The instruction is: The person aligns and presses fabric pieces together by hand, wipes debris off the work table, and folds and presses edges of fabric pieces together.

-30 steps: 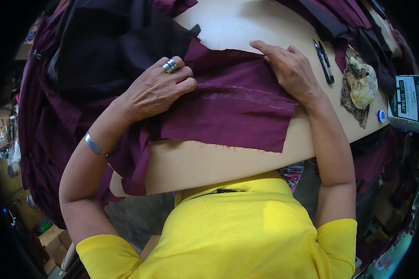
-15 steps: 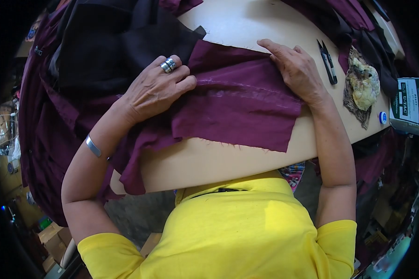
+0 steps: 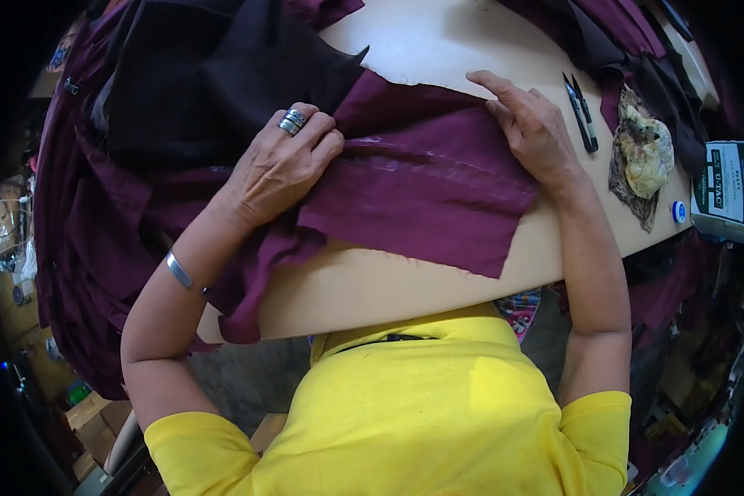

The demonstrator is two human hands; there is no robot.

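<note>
Maroon cloth (image 3: 422,198) with frayed edges and a pale line along it lies on the cream table. My left hand (image 3: 285,165), with rings on one finger, is closed on the cloth near its upper left part. Dark fabric (image 3: 190,91) lies beyond that hand and to its left. At the cloth's upper right edge, my right hand (image 3: 531,128) has its index finger extended and its thumb apart from it. The other fingers are curled, and nothing shows between finger and thumb.
Black thread snips (image 3: 583,113) lie right of my right hand. Beside them a yellowish lump (image 3: 646,153) rests on a brown scrap. A small blue-and-white round item (image 3: 679,212) and a printed box (image 3: 723,190) are at the far right. More maroon cloth (image 3: 83,273) hangs left.
My left hand has shifted slightly down with the cloth, whose lower edge has moved a little left. My right hand has moved slightly right, its thumb now more apart from the cloth.
</note>
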